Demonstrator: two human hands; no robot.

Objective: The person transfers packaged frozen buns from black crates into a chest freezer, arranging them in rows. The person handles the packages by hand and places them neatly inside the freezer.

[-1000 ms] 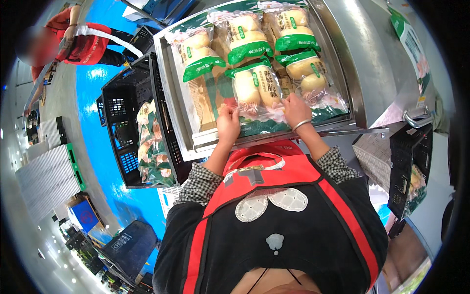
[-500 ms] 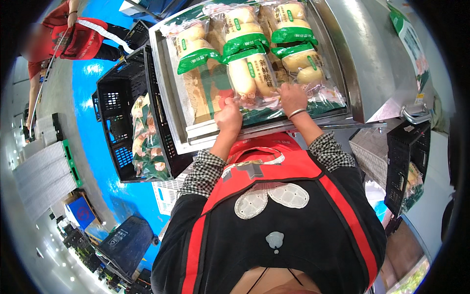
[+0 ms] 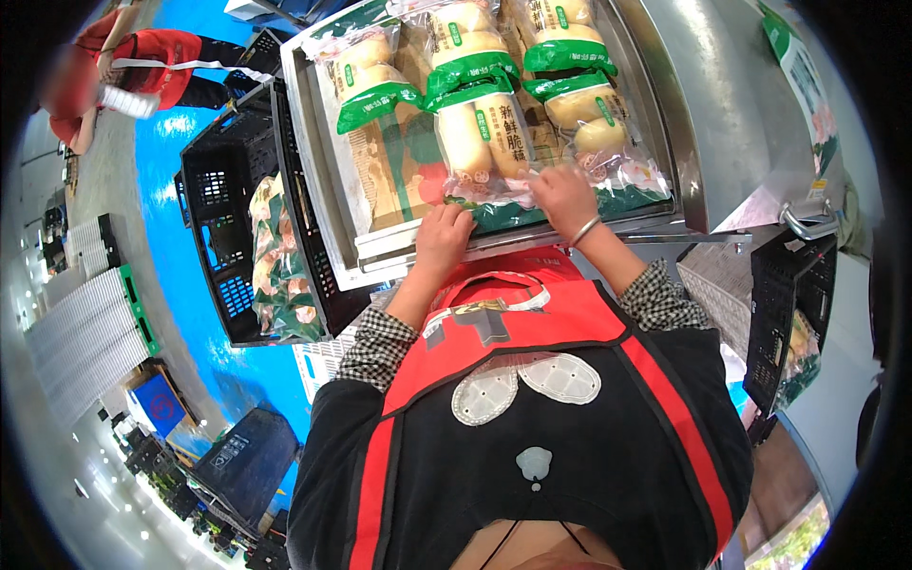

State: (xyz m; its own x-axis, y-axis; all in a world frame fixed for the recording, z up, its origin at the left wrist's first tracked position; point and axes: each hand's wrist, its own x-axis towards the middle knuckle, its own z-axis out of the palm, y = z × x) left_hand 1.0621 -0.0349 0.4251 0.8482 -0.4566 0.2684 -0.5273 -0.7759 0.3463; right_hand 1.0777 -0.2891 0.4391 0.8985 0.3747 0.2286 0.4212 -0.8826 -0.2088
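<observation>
Several clear bags of pale lotus root with green bands lie in rows on a metal-rimmed tray (image 3: 410, 249) before me. My right hand (image 3: 566, 199), slightly blurred, closes on the lower end of the front middle bag of lotus root (image 3: 483, 138). At the tray's near rim, left of that bag's lower corner, is my left hand (image 3: 444, 236) with its fingers curled together; their tips are partly hidden and I cannot make out what they hold. Another bag of lotus root (image 3: 598, 133) lies at the right, close to my right hand.
A black crate (image 3: 220, 195) holding a patterned bag (image 3: 280, 271) stands left of the tray. To the right are a steel housing with a handle (image 3: 807, 223) and another black crate (image 3: 768, 328). A person in red (image 3: 161, 57) is at the far left.
My left hand has shifted down, away from the bag's corner, onto the tray rim. My right hand has moved slightly left and down along the bag's lower end. The person at far left has bent their arms inward.
</observation>
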